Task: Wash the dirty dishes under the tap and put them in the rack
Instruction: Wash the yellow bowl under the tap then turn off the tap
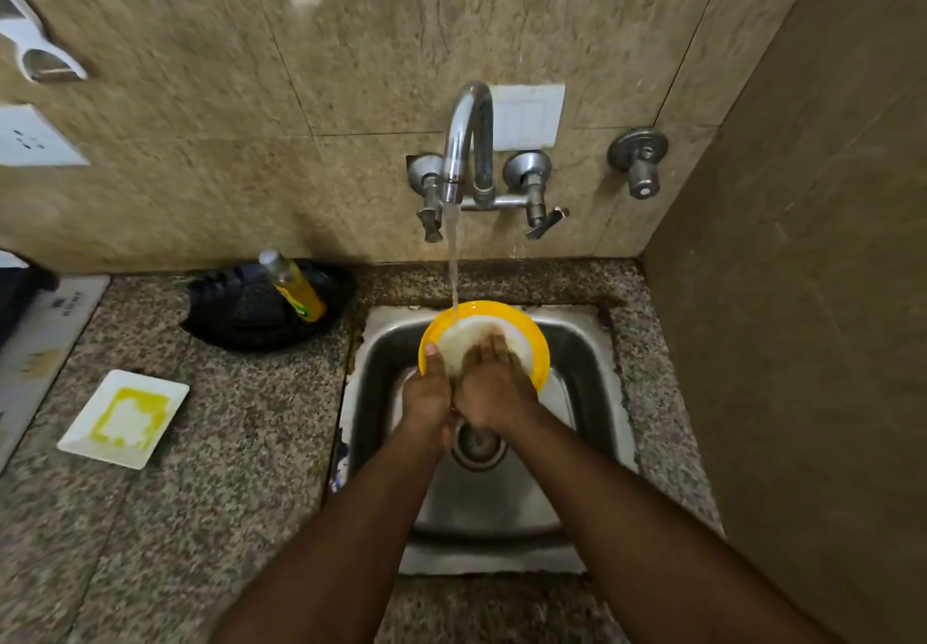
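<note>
The tap (469,142) is shiny chromed metal, and the sink (592,382) is dull brushed steel, wet and smudged. The counter (225,443) is speckled polished granite, while the wall tiles (200,91) look like glossy mottled beige stone. The yellow plate (539,347) seems smooth glossy plastic, and the square white dish (83,435) at left looks glazed.
</note>
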Tool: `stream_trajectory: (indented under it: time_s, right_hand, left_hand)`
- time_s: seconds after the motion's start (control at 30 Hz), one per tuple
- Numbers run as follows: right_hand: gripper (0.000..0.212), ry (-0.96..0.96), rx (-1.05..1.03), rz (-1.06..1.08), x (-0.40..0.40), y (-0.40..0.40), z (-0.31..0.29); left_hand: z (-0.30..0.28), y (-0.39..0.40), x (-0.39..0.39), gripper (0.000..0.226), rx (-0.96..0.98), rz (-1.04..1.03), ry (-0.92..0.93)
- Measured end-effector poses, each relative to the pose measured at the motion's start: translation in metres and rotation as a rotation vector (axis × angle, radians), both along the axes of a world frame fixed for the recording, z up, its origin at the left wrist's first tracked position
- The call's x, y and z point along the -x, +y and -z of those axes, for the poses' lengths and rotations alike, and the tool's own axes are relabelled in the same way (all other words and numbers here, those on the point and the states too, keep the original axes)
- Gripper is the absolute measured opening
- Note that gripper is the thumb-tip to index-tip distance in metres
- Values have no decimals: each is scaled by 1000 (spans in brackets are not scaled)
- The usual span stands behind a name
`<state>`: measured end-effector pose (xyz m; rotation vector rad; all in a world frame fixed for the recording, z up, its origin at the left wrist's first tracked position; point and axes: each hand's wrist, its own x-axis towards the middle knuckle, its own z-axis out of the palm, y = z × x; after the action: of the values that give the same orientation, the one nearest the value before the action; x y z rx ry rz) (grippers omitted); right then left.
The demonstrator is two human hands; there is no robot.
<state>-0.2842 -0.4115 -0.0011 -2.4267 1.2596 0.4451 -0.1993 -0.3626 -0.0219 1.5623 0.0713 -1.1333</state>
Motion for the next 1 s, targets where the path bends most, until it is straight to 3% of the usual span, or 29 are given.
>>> stream_trajectory:
  time_s: [0.07, 0.17, 0.23, 0.37, 0.53, 0.6, 0.77, 0.87, 0.93, 1.0]
  right_hand:
    - [64, -80, -17, -48, -6, -7, -3]
    - [48, -409, -118, -128, -3, -7, -8]
    - [47, -498, -208, -194, 5, -3, -2]
    - [62, -222, -78, -150, 31, 0, 12]
    - [72, -54, 73, -94, 9, -6, 7]
    - [68, -93, 51, -109, -6, -15, 3]
    - [52, -531, -198, -153, -8, -13, 9]
    - [56, -513, -239, -177, 9, -4, 23]
    - [60, -407, -76, -180, 24, -6, 24]
    - [67, -232, 82, -203, 28, -12, 20]
  left_hand:
    - [-7, -4, -1, 59, -11, 20, -51]
    - [-2, -8, -17, 65, -5, 15, -150]
    - [7, -8, -30, 70, -21, 11, -180]
    - [17, -1, -39, 59, -60, 21, -242]
    - [2, 2, -14, 61, -81, 55, -242]
    - [-13, 0, -4, 60, -37, 3, -179]
    - [28, -7, -31, 100, 23, 11, -201]
    - [4, -1, -37, 71, 17, 33, -236]
    - [-11, 3, -34, 49, 16, 14, -271]
    - [-13, 5, -29, 52, 25, 16, -262]
